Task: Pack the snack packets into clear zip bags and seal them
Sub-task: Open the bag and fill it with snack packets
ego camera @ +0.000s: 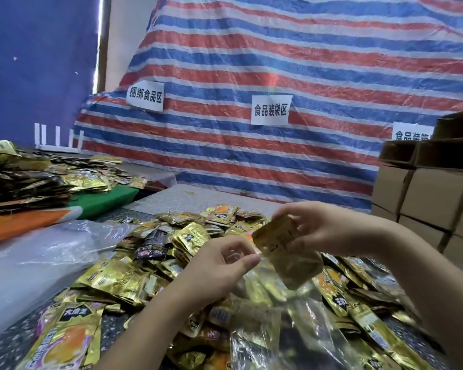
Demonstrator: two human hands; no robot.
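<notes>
Above the heap at the tabletop's near edge, the right hand pinches a light, crinkly gold packet by its top, feeding the slippery clear zip bag whose mouth the left hand pinches.

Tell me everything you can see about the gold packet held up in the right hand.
The gold packet is a small flat pouch of shiny, crinkled foil, its printing too blurred to read. It is raised above the heap of similar packets and tilted, upper end toward the right hand, whose fingers pinch that end. Its lower part looks veiled by the clear zip bag, as if partly slid in. The left hand pinches clear film beside it.
</notes>
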